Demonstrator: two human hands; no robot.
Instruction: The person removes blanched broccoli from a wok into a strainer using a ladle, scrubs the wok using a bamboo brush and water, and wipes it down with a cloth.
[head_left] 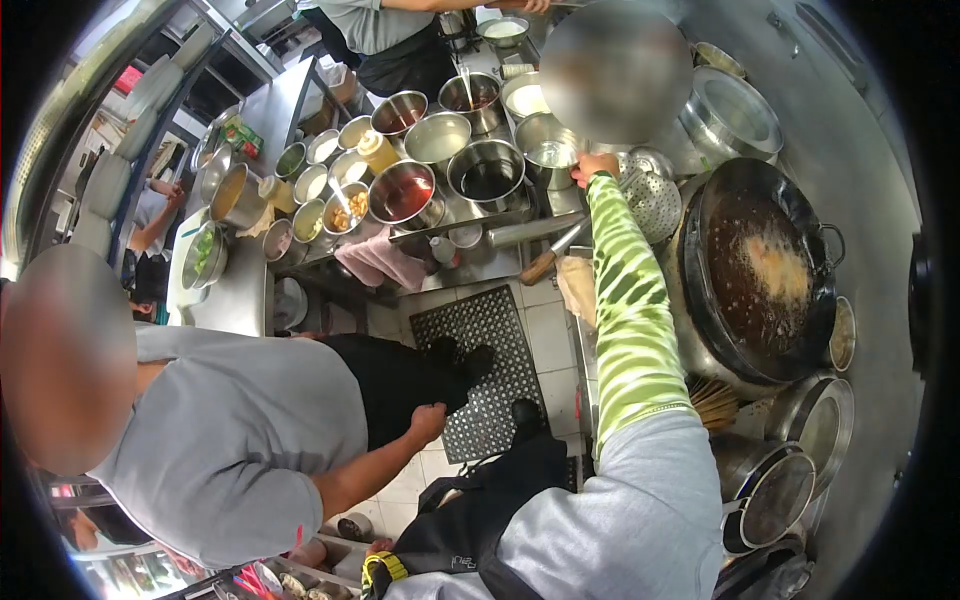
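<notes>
My right hand [597, 167], at the end of a green-and-white patterned sleeve, reaches forward to the right rim of a steel pot of clear liquid [553, 153]. Its fingers are curled closed; what they grip, if anything, I cannot make out. Just below that hand a perforated skimmer [651, 205] lies with a wooden-ended handle pointing left. To the right, a wok of dark bubbling oil [762, 260] has pale golden food frying in it. Low in the view is my left hand [380, 546], a yellow-and-black band at its wrist and its fingers mostly hidden.
Several steel pots of sauces and liquids, including a red sauce pot [403, 193], crowd the counter ahead. A co-worker in grey [240, 430] stands close on the left; another person [375, 40] works at the far end. A perforated rubber mat [480, 370] covers the floor.
</notes>
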